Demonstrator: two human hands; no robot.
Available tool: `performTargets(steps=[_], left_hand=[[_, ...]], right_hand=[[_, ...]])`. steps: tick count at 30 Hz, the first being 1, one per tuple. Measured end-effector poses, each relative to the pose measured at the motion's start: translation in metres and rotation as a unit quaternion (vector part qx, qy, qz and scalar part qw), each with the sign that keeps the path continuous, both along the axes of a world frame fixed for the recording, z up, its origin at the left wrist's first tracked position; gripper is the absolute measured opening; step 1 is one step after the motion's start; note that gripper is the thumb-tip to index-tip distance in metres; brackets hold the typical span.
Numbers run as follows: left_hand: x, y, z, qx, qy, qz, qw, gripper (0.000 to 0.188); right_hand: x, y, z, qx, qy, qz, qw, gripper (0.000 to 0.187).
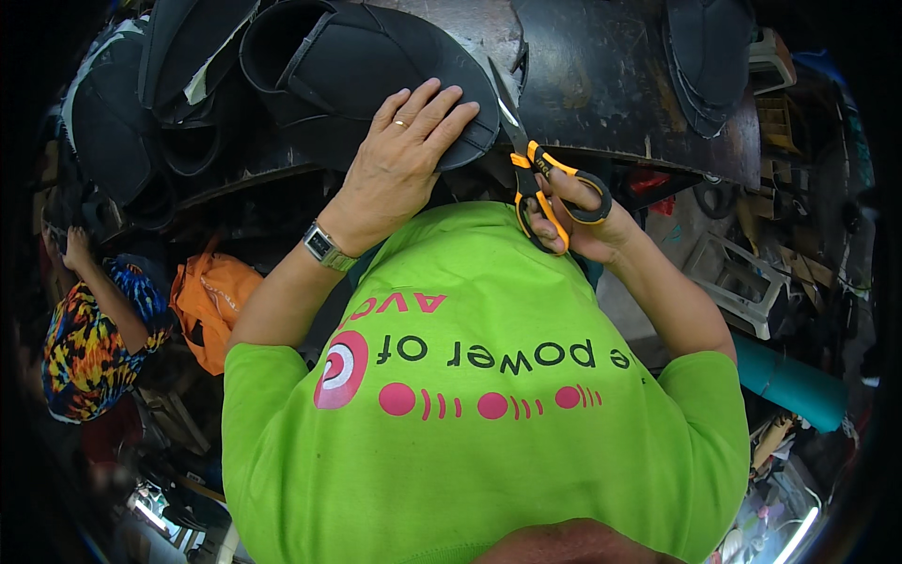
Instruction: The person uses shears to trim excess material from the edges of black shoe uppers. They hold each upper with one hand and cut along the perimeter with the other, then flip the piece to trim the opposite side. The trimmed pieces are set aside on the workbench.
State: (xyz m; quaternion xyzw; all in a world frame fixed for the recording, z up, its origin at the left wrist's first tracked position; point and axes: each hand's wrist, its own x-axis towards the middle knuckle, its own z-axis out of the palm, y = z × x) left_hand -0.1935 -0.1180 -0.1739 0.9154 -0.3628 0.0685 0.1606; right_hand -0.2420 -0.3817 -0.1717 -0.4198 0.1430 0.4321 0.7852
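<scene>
A black shoe upper [362, 61] lies across the near edge of a dark worktable, its rounded toe to the right and its ankle opening to the left. My left hand [399, 160], with a ring and a wristwatch, grips the toe end. Its fingers lie over the top, while the thumb is hidden. In my right hand [583, 211] is a pair of scissors [516, 132] with orange-and-black handles. Fingers pass through the loops, and the blades point up and away, right beside the toe's edge. Whether the blades touch the upper I cannot tell.
More black uppers [117, 122] are heaped at the left of the worktable [601, 103]; another [709, 61] lies at its right. An orange bag [214, 301] and a person in a multicoloured shirt [94, 338] are at left. A white plastic frame [738, 282] and teal roll [789, 381] are at right.
</scene>
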Motion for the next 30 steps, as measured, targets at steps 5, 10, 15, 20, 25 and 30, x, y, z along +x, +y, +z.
performTargets(steps=[5,10,15,20,25,30], left_hand=[[-0.003,-0.008,-0.004,0.004,-0.02,0.025,0.999,0.063],[-0.005,-0.009,-0.001,-0.004,0.004,0.035,0.999,0.069],[-0.002,-0.007,0.005,-0.058,0.059,0.031,0.996,0.064],[0.0,0.0,0.01,-0.156,0.142,0.04,0.977,0.061],[-0.006,-0.002,0.011,-0.124,0.117,0.036,0.985,0.059],[-0.005,0.005,0.016,-0.169,0.15,0.039,0.973,0.054]], right_hand=[[-0.008,0.002,0.005,-0.051,-0.005,-0.02,0.998,0.047],[-0.008,-0.003,0.004,-0.049,0.004,-0.006,0.999,0.045],[-0.005,-0.009,0.007,-0.039,0.018,0.007,0.999,0.046],[0.006,-0.006,0.013,0.024,0.059,0.001,0.998,0.047],[0.018,0.009,0.007,0.025,0.034,0.009,0.999,0.046],[0.015,-0.001,0.007,0.072,0.06,0.019,0.995,0.045]])
